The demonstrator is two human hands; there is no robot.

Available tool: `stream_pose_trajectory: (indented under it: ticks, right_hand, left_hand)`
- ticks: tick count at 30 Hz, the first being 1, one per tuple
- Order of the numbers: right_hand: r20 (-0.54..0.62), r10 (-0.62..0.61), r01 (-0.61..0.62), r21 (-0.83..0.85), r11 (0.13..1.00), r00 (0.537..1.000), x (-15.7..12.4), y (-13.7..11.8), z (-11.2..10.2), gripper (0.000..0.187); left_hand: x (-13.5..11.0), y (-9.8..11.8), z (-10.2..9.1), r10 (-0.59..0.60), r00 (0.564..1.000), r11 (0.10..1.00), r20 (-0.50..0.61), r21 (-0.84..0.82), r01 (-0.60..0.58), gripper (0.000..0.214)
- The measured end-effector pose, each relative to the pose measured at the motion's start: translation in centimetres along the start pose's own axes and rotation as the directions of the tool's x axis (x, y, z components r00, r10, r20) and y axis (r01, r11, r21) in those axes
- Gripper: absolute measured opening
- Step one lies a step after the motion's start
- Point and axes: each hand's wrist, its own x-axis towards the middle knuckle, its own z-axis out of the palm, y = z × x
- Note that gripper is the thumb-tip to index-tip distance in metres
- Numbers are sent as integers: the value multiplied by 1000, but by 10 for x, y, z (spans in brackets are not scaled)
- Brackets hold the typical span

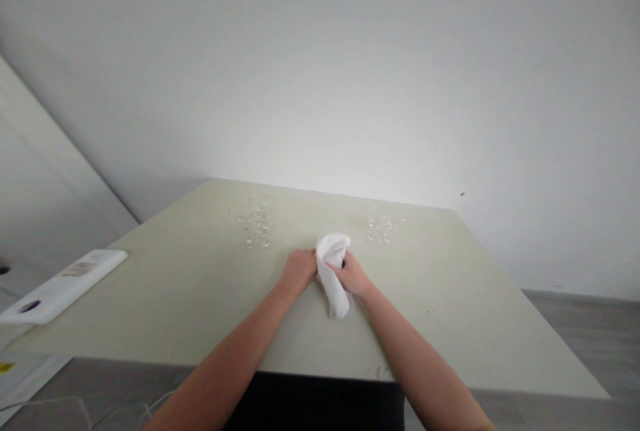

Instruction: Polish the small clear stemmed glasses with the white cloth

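Above the middle of the table, my right hand is closed around a white cloth, whose lower end hangs down in a fold. My left hand presses against the cloth's left side with its fingers curled. A faint clear rim beside those fingers looks like a drinking glass, mostly hidden by the hand and cloth. Farther back on the left stands a cluster of clear glasses. Another small group of clear glasses is to the right; their outlines are hard to separate.
The pale table reaches back to a white wall. At its left edge lies a long white plastic piece with a dark oval hole. Thin cables hang below the left front edge.
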Motion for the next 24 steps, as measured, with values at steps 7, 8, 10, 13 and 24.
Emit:
stream_pose_trajectory:
  ticks: [7, 8, 10, 13, 24]
  right_hand:
    - [-20, 75, -68, 256, 964, 997, 2, 2, 10, 39]
    - [7, 166, -158, 346, 925, 986, 2, 4, 11, 39]
    - [34, 230, -225, 384, 895, 973, 3, 6, 10, 41]
    - [-18, 48, -45, 126, 991, 999, 2, 6, 3, 38]
    - [166, -408, 439, -287, 851, 898, -2, -2, -7, 75]
  left_hand:
    - [-1, -1, -6, 64, 988, 996, -137, 75, -55, 21]
    - [-2, 0, -6, 104, 981, 992, -166, 91, -89, 20]
    - [-4, 0, -7, 145, 973, 987, -181, 101, -128, 20]
    - [-2, -3, -4, 85, 988, 995, -126, 58, -79, 20]
    - [6, -13, -1, -189, 979, 977, 77, -91, 195, 19]
